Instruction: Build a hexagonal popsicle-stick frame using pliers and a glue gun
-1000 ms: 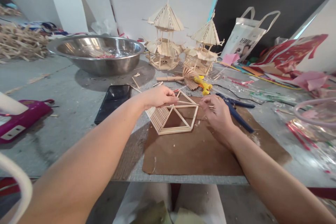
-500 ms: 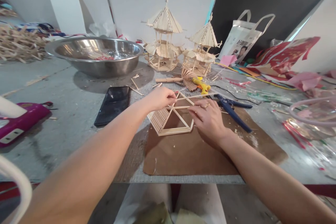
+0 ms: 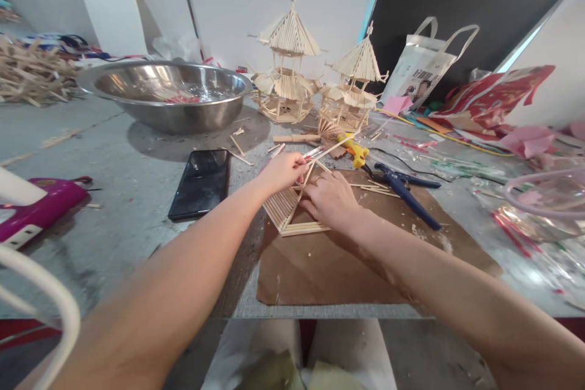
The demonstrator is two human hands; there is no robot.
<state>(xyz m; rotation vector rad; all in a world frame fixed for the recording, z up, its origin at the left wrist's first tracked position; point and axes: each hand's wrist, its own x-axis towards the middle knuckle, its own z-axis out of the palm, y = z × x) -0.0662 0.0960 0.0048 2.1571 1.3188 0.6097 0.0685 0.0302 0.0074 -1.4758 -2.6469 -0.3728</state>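
My left hand [image 3: 284,172] pinches a thin wooden stick [image 3: 340,147], which slants up to the right over the work. Below it, on the brown board [image 3: 320,274], lies a flat polygonal frame of wooden sticks [image 3: 304,229]. Its left panel [image 3: 280,206] is filled with sticks side by side. My right hand [image 3: 333,200] is over the frame's middle, fingers curled down and together; what lies between the fingertips is hidden. The hand covers much of the frame's right side. Blue-handled pliers [image 3: 404,192] and a yellow glue gun [image 3: 355,151] lie close by.
Two stick pagodas [image 3: 289,88] stand at the back. A steel basin [image 3: 178,114] and a black phone [image 3: 201,184] are on the left, with a purple power strip [image 3: 41,207] farther left. On the right lie plastic wrappers [image 3: 543,213], and behind them stands a white bag [image 3: 414,73].
My right hand has moved left, onto the frame's middle. The stick in my left hand has swung from nearly level to slanting up at its right end.
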